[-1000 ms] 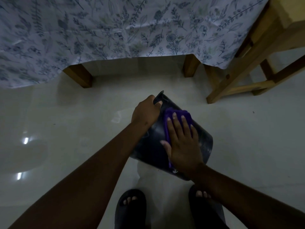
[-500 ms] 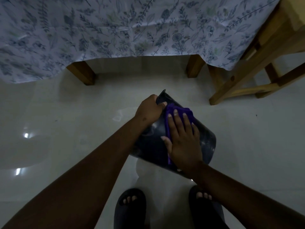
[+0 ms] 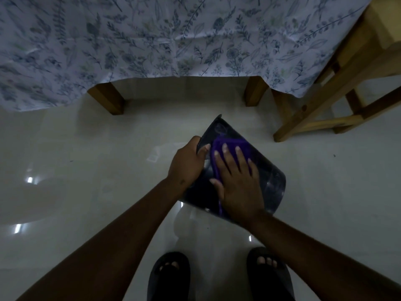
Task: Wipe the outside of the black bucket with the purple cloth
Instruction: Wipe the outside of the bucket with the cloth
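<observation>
The black bucket (image 3: 269, 177) is tipped on its side above the pale floor, its rim pointing away from me. My left hand (image 3: 186, 164) grips the bucket's rim on the left side. The purple cloth (image 3: 225, 142) lies on the bucket's outer wall, pressed flat under my right hand (image 3: 236, 183), whose fingers are spread over it. Most of the cloth is hidden beneath that hand; a thin strip hangs down by the thumb.
A table with a leaf-patterned cloth (image 3: 173, 40) and wooden legs (image 3: 108, 98) stands just beyond the bucket. A wooden stool (image 3: 325, 105) is at the right. My feet in dark slippers (image 3: 169, 276) are below on the glossy floor (image 3: 76, 170).
My right hand and the cloth have slid up the bucket's wall toward the rim. The left hand keeps its grip on the rim.
</observation>
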A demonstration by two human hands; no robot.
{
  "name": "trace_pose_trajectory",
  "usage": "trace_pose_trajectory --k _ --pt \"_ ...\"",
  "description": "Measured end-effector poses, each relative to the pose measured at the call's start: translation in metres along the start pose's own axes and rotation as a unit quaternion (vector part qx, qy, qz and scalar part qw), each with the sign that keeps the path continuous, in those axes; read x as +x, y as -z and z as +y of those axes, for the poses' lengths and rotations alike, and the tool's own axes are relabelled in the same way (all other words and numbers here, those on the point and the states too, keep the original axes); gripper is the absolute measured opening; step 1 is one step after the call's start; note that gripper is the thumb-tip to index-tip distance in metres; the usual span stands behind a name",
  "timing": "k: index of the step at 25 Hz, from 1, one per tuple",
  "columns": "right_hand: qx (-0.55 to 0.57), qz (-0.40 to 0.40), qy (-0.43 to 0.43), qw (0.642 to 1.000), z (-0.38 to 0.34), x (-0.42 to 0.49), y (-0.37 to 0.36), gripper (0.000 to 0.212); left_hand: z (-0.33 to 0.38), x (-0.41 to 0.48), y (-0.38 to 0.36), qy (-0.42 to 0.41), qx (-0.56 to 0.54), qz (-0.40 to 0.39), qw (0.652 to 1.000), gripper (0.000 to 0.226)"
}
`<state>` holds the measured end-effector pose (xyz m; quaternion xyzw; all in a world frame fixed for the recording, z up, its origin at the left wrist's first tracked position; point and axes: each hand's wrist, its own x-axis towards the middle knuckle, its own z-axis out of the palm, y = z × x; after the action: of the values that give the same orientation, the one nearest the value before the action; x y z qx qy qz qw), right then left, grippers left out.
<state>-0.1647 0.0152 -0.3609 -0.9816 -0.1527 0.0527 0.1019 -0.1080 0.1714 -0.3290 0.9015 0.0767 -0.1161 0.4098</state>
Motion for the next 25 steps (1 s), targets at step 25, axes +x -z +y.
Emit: trace_pose_trajectory --k 25 --pt "-0.045 0.028 -0.024 0.998 0.019 -0.046 -0.023 0.078 0.03 0.036 -0.006 0.066 0.029 0.007 0.997 0.028"
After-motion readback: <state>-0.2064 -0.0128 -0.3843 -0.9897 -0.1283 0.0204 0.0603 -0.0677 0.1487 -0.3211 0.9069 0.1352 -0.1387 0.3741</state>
